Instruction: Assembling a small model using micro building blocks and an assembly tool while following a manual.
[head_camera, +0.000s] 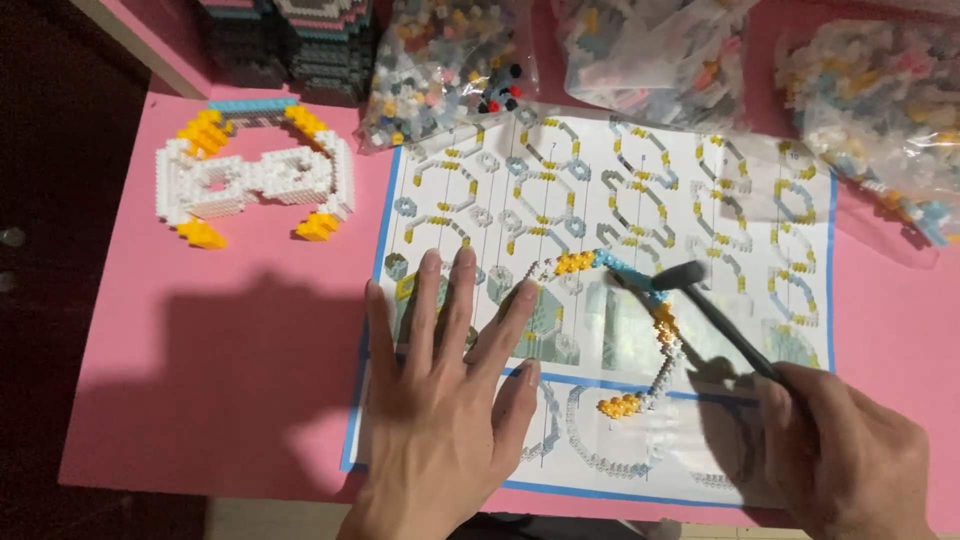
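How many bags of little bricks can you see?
3. One clear bag of bricks sits at the top middle, a second bag right of it, and a third bag by the right edge. More may be out of view.

Three bags of bricks (660, 50), one instruction sheet (700, 200), two brick builds (250, 175), one tool (720, 320).

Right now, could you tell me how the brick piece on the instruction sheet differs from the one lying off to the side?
The curved brick strip is a thin open arc; the white brick assembly is a wider framed block with openings. The strip lies on the instruction sheet, under the black tool held by the right hand; the assembly sits alone on the pink table. Both mix white, yellow and blue bricks.
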